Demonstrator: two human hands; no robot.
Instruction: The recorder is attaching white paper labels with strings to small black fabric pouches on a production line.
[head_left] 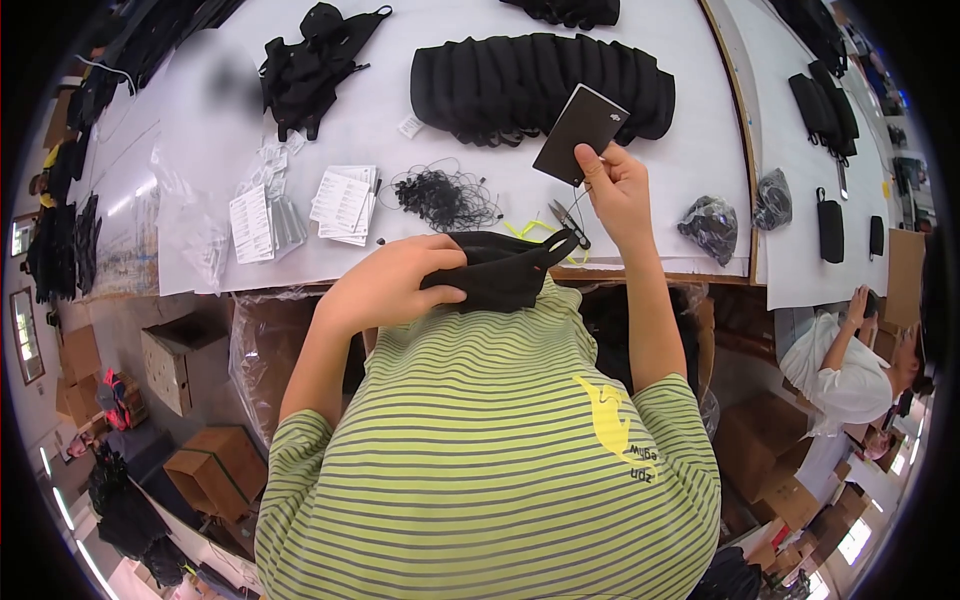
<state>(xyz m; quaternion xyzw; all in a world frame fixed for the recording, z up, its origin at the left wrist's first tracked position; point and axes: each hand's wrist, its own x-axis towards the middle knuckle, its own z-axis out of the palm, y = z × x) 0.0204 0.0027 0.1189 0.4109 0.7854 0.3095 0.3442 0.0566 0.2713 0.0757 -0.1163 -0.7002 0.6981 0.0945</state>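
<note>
Pinched between the thumb and fingers of my right hand [617, 190] is a black card tag [582, 135], raised above the table with a thin cord hanging from its lower end. My left hand [400, 280] grips a black fabric pouch [500, 270] at the table's front edge, thumb and fingers on its left end. A loop sticks out at the pouch's right end. Beside that loop, a pair of small scissors [572, 222] lies on the table, along with yellow-green strips [530, 228]. A tangle of black tag cords [445, 197] lies just beyond the pouch.
A row of black pouches [500, 85] lies across the far table. White printed cards [345, 203] and clear plastic bags [195, 215] are to the left, with a black fabric heap [312, 75] behind. Plastic-wrapped black bundles [710, 228] sit right. Another person [845, 365] works at the right-hand table.
</note>
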